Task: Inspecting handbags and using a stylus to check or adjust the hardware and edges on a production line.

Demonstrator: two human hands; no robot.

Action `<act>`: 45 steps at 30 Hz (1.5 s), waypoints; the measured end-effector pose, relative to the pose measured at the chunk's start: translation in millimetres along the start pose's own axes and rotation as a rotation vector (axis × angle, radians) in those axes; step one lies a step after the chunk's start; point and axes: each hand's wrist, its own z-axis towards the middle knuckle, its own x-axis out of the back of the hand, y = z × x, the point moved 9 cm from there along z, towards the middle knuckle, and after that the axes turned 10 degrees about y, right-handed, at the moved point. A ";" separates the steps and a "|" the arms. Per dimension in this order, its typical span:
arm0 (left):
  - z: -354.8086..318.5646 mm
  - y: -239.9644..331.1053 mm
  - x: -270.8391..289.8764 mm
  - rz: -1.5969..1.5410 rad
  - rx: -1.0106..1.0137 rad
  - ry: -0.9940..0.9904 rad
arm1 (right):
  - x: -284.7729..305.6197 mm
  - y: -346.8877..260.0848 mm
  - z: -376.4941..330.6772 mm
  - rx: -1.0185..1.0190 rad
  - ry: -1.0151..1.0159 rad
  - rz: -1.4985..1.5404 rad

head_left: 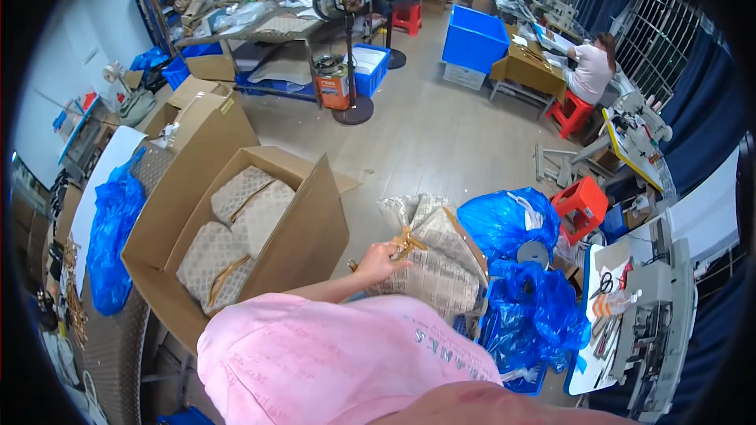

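Note:
My left hand (381, 263) reaches forward from the pink sleeve and is closed on a beige patterned fabric bag (437, 279). Its fingers are at the tan strap or trim (409, 243), where the cloth bunches up. The bag stands in front of me, a little right of the middle. Part of my right arm (488, 407) crosses the lower edge, and the right hand is out of the picture. To the left, a large open cardboard box (315, 224) holds several similar patterned pieces (264, 216) with tan trim.
Blue plastic bags (528, 307) crowd the bag's right side. Beyond them stand a red stool (581, 208) and a sewing machine (657, 330) on a white table. A fan (349, 47) and blue bin (475, 38) stand farther off; a person (591, 67) sits at the right.

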 end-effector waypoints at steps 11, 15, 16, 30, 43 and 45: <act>280.7 -70.7 68.4 -0.175 0.381 0.258 | 86.5 -26.2 202.2 -0.165 0.010 -0.033; 338.2 -131.2 121.3 -0.006 0.459 0.540 | 99.2 -22.1 285.8 -0.196 0.010 -0.040; 348.2 -140.4 136.9 0.068 0.437 0.637 | 103.9 -22.7 312.1 -0.189 0.006 -0.048; 309.2 -156.0 182.4 0.277 1.069 1.651 | 170.1 -259.5 811.5 0.703 -0.317 -0.580; 350.2 -213.5 308.9 0.131 1.033 2.325 | 74.8 -819.9 822.4 1.329 -0.396 -0.274; 366.2 -221.4 347.0 0.105 0.983 2.334 | 84.6 -902.4 804.1 1.446 -0.383 -0.110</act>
